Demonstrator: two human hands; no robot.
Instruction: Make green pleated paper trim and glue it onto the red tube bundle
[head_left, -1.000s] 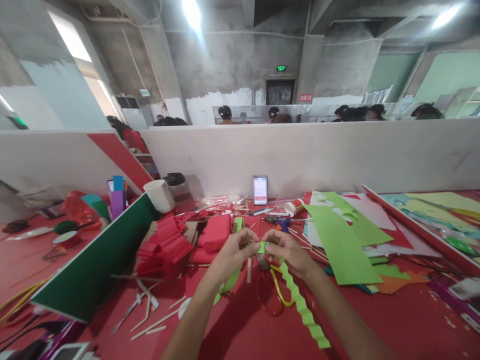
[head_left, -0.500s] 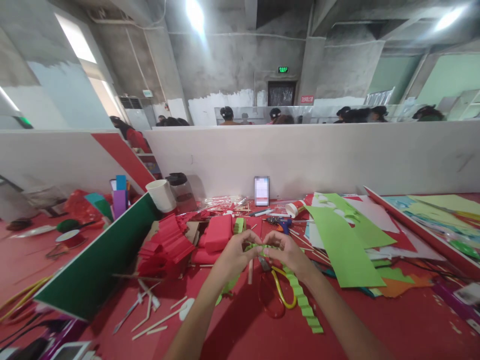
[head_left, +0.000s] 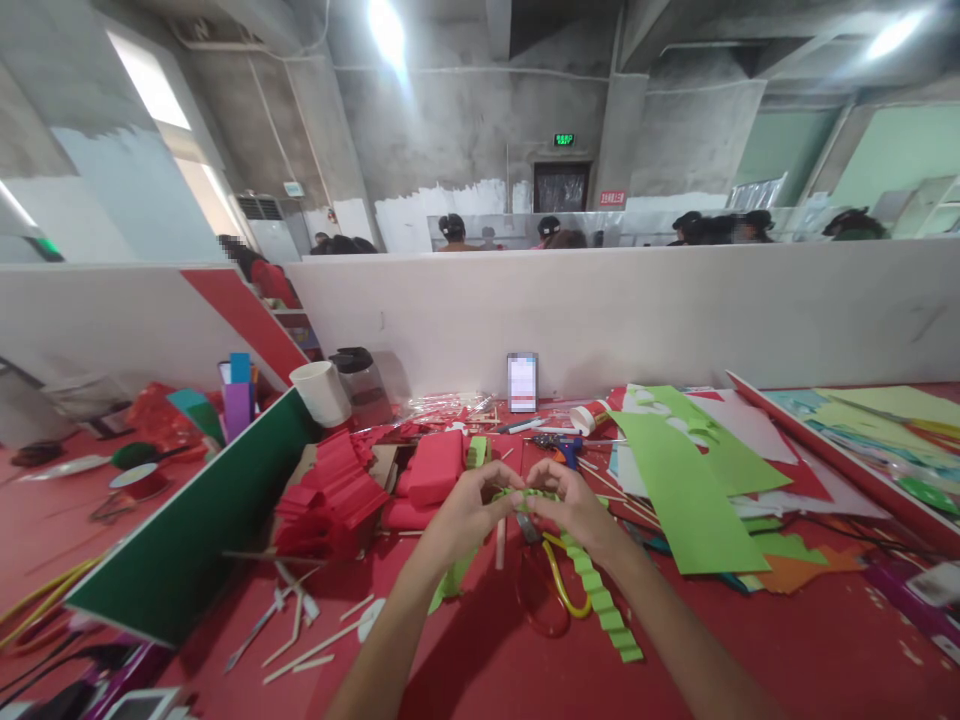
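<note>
Both hands meet near the middle of the table, fingertips almost touching. A pleated strip of light green paper (head_left: 600, 598) runs from between them, its long zigzag tail hanging down toward me past my right wrist. My left hand (head_left: 478, 502) pinches the strip's far part between thumb and fingers. On its other side, my right hand (head_left: 564, 497) pinches the same strip. Scissors (head_left: 559, 580) with yellow and red handles lie just below the hands. Another light green paper piece (head_left: 456, 580) is partly hidden behind my left forearm.
Folded red paper (head_left: 435, 468) and pleated red paper (head_left: 330, 495) lie to the left. A blue glue gun (head_left: 568, 450) and a propped phone (head_left: 523, 382) are beyond the hands. Green sheets (head_left: 690, 500) cover the right. A dark green board (head_left: 202, 520) divides the left side.
Both hands stay in nearly the same place, with only slight finger movement on the green strip. The green paper behind my left forearm has shifted a little.
</note>
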